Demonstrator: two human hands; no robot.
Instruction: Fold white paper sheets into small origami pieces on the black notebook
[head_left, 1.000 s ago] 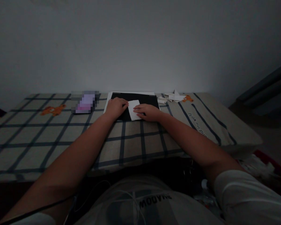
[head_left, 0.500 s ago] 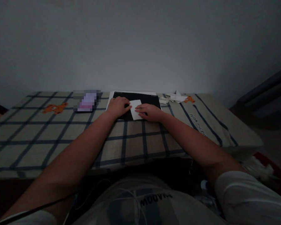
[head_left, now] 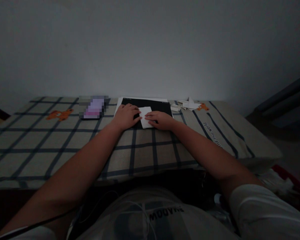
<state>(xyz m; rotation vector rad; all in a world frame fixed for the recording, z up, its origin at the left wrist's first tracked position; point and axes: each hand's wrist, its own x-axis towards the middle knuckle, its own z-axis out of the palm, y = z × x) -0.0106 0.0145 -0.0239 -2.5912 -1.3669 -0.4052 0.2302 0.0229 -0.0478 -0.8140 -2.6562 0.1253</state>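
A small piece of folded white paper [head_left: 145, 112] lies on a black sheet or folder [head_left: 150, 102] near the back of the table. My left hand [head_left: 126, 116] rests palm down on the black surface, its fingertips and thumb apart at the paper's left edge. From the other side, my right hand [head_left: 162, 120] reaches over the paper, and its spread fingers lie flat on top. Part of the paper is hidden under those fingers.
A phone [head_left: 94, 107] with a lit, blurred screen lies to the left. Several folded white paper pieces [head_left: 190, 104] are at the back right. The checked tablecloth [head_left: 142, 153] covers the table, which stands against a grey wall [head_left: 150, 50].
My left hand has shifted very slightly toward me at the paper's left edge. The right hand and the paper look nearly the same; the whole view has moved a little.
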